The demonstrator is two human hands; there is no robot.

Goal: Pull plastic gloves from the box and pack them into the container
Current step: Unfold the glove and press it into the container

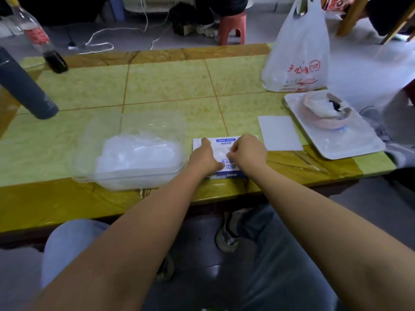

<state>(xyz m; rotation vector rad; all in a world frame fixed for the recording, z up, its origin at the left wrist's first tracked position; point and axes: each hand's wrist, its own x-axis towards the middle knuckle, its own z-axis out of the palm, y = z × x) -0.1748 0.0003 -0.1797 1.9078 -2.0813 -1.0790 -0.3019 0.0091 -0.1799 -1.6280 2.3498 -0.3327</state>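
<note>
A flat white and blue glove box (pixel 226 142) lies near the table's front edge. My left hand (pixel 203 157) rests on its left part, index finger stretched along the top, holding it down. My right hand (pixel 246 152) sits over the box's middle opening with fingers curled, pinching a thin clear plastic glove (pixel 222 151) that barely shows there. To the left stands a clear plastic container (pixel 89 167) with its lid tipped back, filled with a crumpled heap of clear gloves (pixel 137 156).
A white tray (pixel 359 140) with a pink bowl sits at the right, a white card (pixel 279 132) beside it. A white plastic bag (pixel 298 52) stands at the back right. A grey cylinder (pixel 24 88) and a cola bottle (pixel 40 39) stand at the left.
</note>
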